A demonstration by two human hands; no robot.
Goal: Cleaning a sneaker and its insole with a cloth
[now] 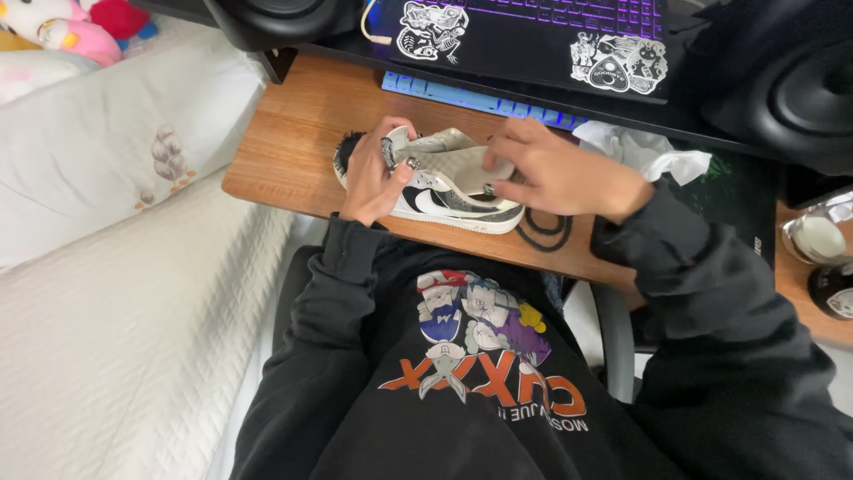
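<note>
A white and grey sneaker [449, 200] with black trim lies on its side on the wooden desk [293, 142]. My left hand [373, 178] grips the sneaker near its heel and upper eyelets. My right hand [555, 173] holds the tongue and front of the sneaker, fingers curled over the opening. A black shoelace [544, 229] lies coiled on the desk just right of the sole. Both my arms are in black sleeves.
A laptop with a purple-lit keyboard [551, 36] and stickers sits behind the sneaker, with black speakers [800, 98] at the right and back left. Crumpled white tissue [649, 153] lies at the right. A white quilted bed [115, 311] with plush toys fills the left. Jars [822, 240] stand far right.
</note>
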